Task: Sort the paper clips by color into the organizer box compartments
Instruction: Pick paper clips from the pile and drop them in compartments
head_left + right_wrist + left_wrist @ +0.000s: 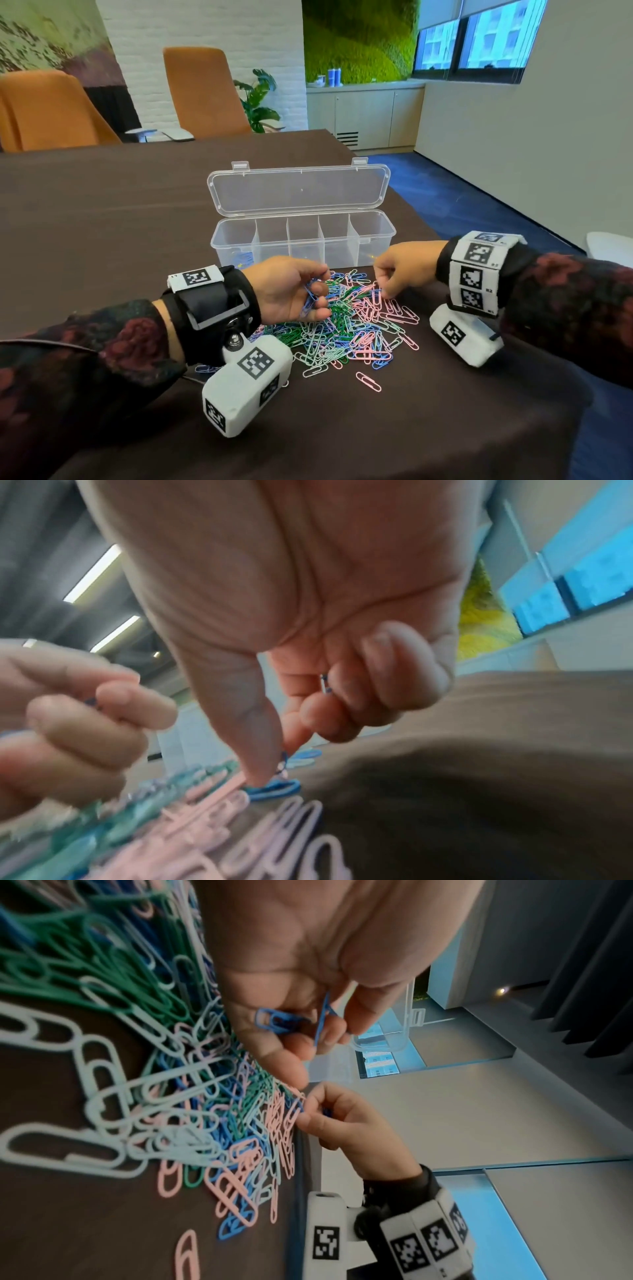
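Note:
A heap of paper clips [349, 325] in blue, green, pink and pale mint lies on the dark table. Behind it stands the clear organizer box [383, 236], lid open, with several compartments in a row. My left hand [320, 294] hovers over the heap's left side and holds a few blue clips [282, 1020] in its curled fingers. My right hand [383, 291] is at the heap's far right edge. Its thumb and forefinger pinch a blue clip [274, 790] lying on the table, and another blue clip [325, 685] sits tucked in its curled fingers.
Single pink clips [368, 381] lie loose in front of the heap. The table edge [428, 226] runs close behind the right hand, with blue floor beyond. Two orange chairs [202, 92] stand at the far side of the table.

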### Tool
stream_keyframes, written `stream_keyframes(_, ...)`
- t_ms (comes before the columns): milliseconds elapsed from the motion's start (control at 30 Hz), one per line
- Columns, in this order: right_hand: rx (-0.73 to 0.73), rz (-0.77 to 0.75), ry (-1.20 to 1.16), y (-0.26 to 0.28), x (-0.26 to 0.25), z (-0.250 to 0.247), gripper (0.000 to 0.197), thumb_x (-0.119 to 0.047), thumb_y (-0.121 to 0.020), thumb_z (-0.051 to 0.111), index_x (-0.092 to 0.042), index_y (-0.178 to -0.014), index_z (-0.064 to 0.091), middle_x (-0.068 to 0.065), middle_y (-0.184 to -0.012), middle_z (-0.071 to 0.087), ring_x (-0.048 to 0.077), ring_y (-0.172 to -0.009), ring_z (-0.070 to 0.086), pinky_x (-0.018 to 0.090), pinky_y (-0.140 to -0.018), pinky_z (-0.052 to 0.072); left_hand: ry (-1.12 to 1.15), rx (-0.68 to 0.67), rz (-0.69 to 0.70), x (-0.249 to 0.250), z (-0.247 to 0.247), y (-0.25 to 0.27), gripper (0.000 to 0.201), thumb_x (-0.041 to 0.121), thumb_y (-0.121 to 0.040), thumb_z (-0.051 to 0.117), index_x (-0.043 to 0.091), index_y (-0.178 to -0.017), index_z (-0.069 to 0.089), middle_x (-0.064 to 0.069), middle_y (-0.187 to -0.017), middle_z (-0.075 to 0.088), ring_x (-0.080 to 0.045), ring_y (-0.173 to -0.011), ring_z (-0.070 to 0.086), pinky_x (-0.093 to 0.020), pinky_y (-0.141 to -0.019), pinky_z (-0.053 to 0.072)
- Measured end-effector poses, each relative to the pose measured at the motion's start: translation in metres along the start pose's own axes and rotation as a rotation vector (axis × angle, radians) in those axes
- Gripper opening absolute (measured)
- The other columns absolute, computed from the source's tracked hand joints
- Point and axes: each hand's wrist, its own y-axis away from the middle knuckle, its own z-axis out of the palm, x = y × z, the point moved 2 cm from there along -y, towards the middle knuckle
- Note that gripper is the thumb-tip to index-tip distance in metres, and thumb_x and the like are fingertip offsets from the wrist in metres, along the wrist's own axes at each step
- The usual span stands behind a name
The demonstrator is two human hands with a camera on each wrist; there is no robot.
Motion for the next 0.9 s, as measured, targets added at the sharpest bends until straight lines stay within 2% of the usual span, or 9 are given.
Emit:
stream_keyframes(67,0.018,-0.018,-0.121,0.005,0.003,-0.005,0.025,-0.014,-0.082,0.070,-0.019,-0.065,0.052,-0.001,-0.065,0.054,0.013,-0.059,0.047,0.021,-0.056,0.041,0.009,0.028,-0.007,0.000,-0.002,0.002,0.025,0.019,-0.099,0.040,0.010,-0.078,0.048,-0.001,-0.056,0.039,-0.016,-0.051,0.047,-0.024,-0.046,0.052)
stream_keyframes(167,0.054,-0.047,-0.349,0.013,0.006,-0.008,0.027,-0.004,-0.083,0.066,-0.014,-0.065,0.049,0.004,-0.058,0.045,0.010,-0.045,0.038,0.015,-0.042,0.034,0.012,0.022,-0.010,0.001,-0.003,0.005,0.022,0.013,-0.098,0.039,0.010,-0.078,0.047,0.000,-0.057,0.039,-0.011,-0.043,0.043,-0.017,-0.035,0.039)
stream_keyframes(233,0.051,-0.052,-0.490,0.015,0.008,-0.008,0.022,0.000,-0.084,0.064,-0.012,-0.070,0.052,0.003,-0.057,0.045,0.007,-0.042,0.036,0.014,-0.039,0.030,-0.021,0.004,0.007,0.001,-0.002,0.005,0.020,0.010,-0.097,0.039,0.011,-0.079,0.047,0.001,-0.056,0.040,-0.009,-0.041,0.038,-0.014,-0.033,0.030)
stream_keyframes(333,-0.021,-0.059,-0.660,0.016,0.007,-0.006,0.018,0.005,-0.087,0.057,-0.010,-0.079,0.059,-0.008,-0.048,0.050,0.001,-0.038,0.034,0.012,-0.039,0.027,-0.100,0.002,0.047,0.005,0.003,0.005,0.018,0.008,-0.096,0.038,0.012,-0.084,0.050,0.002,-0.056,0.044,-0.006,-0.040,0.034,-0.012,-0.033,0.022)
stream_keyframes(400,-0.017,-0.072,-0.576,0.018,0.004,-0.006,0.018,0.003,-0.087,0.059,-0.014,-0.083,0.063,-0.011,-0.050,0.053,0.000,-0.039,0.036,0.012,-0.040,0.030,-0.152,0.009,0.072,0.007,0.005,0.005,0.021,0.004,-0.095,0.035,0.010,-0.089,0.054,0.002,-0.057,0.044,-0.006,-0.040,0.033,-0.013,-0.034,0.020)
stream_keyframes(500,0.082,-0.122,-0.425,0.022,-0.005,-0.009,0.015,-0.003,-0.086,0.064,-0.017,-0.084,0.064,-0.006,-0.062,0.054,-0.001,-0.041,0.042,0.012,-0.042,0.035,-0.218,0.024,0.088,0.008,0.006,0.004,0.030,-0.001,-0.094,0.030,0.009,-0.094,0.059,0.000,-0.060,0.044,-0.007,-0.041,0.031,-0.014,-0.035,0.020)
stream_keyframes(667,0.296,-0.249,-0.144,0.028,-0.024,-0.015,0.018,-0.010,-0.084,0.067,-0.024,-0.077,0.058,-0.013,-0.066,0.053,-0.010,-0.053,0.048,0.010,-0.055,0.038,-0.325,0.075,0.063,0.008,0.006,0.003,0.018,0.013,-0.095,0.040,0.011,-0.086,0.056,0.001,-0.061,0.042,-0.008,-0.041,0.031,-0.015,-0.034,0.021)
stream_keyframes(767,0.339,-0.267,-0.118,0.027,-0.031,-0.016,0.017,-0.008,-0.084,0.065,-0.022,-0.079,0.057,-0.013,-0.066,0.051,-0.011,-0.055,0.049,0.010,-0.056,0.038,-0.366,0.104,0.049,0.007,0.005,0.005,0.019,0.019,-0.097,0.042,0.012,-0.088,0.057,0.003,-0.060,0.038,-0.007,-0.042,0.029,-0.014,-0.036,0.019)
stream_keyframes(900,0.368,-0.327,-0.117,0.028,-0.040,-0.019,0.015,-0.007,-0.084,0.065,-0.020,-0.082,0.058,-0.014,-0.069,0.053,-0.012,-0.060,0.050,0.009,-0.058,0.038,-0.367,0.106,0.099,0.010,0.004,0.010,0.019,0.025,-0.097,0.047,0.014,-0.090,0.060,0.004,-0.060,0.033,-0.005,-0.043,0.027,-0.014,-0.037,0.019)
